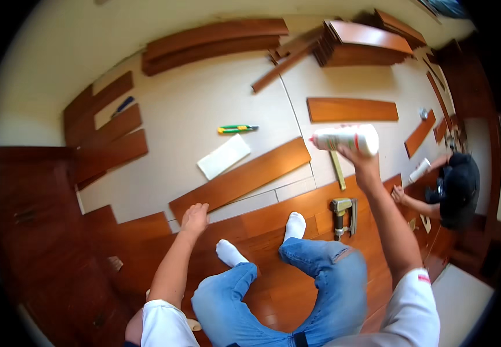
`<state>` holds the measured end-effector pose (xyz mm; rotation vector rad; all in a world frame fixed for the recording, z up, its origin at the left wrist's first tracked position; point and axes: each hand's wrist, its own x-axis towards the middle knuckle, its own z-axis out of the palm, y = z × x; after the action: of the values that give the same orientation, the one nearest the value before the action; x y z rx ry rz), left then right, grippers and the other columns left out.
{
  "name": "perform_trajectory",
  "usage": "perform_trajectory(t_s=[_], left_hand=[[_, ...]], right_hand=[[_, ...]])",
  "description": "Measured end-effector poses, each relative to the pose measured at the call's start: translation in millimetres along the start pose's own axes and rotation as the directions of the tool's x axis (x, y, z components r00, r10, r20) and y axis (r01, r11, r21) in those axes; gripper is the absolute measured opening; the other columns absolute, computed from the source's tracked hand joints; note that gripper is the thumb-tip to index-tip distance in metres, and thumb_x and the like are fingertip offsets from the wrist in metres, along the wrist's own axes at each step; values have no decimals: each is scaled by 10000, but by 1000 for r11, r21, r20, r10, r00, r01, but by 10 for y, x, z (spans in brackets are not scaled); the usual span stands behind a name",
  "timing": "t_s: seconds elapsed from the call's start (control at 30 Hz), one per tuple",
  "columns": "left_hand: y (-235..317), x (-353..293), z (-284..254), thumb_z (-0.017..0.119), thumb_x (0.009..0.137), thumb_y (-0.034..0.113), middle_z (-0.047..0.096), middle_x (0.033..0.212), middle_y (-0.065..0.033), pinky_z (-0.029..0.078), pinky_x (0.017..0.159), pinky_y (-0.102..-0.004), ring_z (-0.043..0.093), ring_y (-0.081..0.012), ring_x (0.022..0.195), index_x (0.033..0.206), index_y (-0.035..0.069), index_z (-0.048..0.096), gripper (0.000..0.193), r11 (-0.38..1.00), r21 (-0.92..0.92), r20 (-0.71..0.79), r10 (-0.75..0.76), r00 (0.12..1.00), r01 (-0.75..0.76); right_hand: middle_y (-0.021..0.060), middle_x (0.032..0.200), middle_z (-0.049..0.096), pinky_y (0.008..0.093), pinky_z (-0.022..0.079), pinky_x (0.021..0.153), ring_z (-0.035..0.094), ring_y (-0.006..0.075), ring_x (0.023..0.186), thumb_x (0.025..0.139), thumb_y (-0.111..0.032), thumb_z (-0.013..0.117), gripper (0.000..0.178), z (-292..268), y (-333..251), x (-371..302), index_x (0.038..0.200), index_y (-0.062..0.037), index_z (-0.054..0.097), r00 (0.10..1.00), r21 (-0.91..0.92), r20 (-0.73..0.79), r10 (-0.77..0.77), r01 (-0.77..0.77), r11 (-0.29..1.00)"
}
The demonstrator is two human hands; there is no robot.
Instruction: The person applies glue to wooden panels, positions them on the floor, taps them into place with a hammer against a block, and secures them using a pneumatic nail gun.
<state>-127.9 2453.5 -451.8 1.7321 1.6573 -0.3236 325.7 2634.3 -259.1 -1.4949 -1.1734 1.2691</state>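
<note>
My left hand is at the near left end of a reddish-brown wooden floorboard, its fingers closed over the corner. The board lies slantwise, just beyond my socked feet. In my right hand is a white squeeze bottle with a red tip. The bottle is tipped on its side above the far right end of the board, its nozzle pointing left; my fingers wrap around it, partly hidden behind it. Beyond the board lie a pale rectangular block and a green-and-yellow utility knife.
Laid wood flooring is under me. A nail gun and a flat strip lie right of my feet. Board stacks line the far wall; loose boards lie left. Another person crouches at right with a white bottle.
</note>
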Motion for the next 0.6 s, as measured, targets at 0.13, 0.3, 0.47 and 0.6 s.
perform_trajectory(t_s=[0.13, 0.3, 0.47, 0.6], left_hand=[[-466, 507, 905, 847, 829, 363, 272, 1674, -235, 261, 1254, -486, 273, -390, 1543, 1599, 77, 362, 954, 967, 216, -56, 151, 987, -136], [-677, 799, 1541, 736, 882, 556, 217, 1705, -212, 156, 1294, -519, 203, -386, 1572, 1627, 89, 330, 968, 918, 348, -284, 297, 912, -190], [-651, 1023, 1770, 739, 887, 491, 232, 1702, -210, 175, 1288, -540, 246, -386, 1557, 1610, 90, 369, 906, 906, 392, -435, 336, 835, -160], [-648, 1131, 1694, 742, 886, 472, 221, 1712, -191, 171, 1294, -528, 246, -365, 1563, 1622, 84, 344, 921, 921, 371, -461, 292, 838, -116]], right_hand=[[132, 1169, 688, 400, 619, 965, 710, 242, 1118, 958, -351, 754, 508, -107, 978, 597, 1282, -6, 570, 964, 229, -20, 266, -254, 940], [144, 1155, 686, 430, 665, 872, 746, 255, 1035, 964, -519, 702, 632, -100, 1428, 801, 1296, -20, 502, 974, 420, -57, 221, -177, 890], [135, 1157, 688, 409, 679, 833, 745, 250, 1037, 952, -554, 707, 663, -178, 1701, 722, 1304, -36, 488, 972, 454, -43, 232, -188, 871], [122, 1149, 696, 409, 681, 834, 745, 244, 1041, 956, -572, 697, 643, -78, 1712, 608, 1298, -65, 497, 969, 498, -28, 244, -199, 844]])
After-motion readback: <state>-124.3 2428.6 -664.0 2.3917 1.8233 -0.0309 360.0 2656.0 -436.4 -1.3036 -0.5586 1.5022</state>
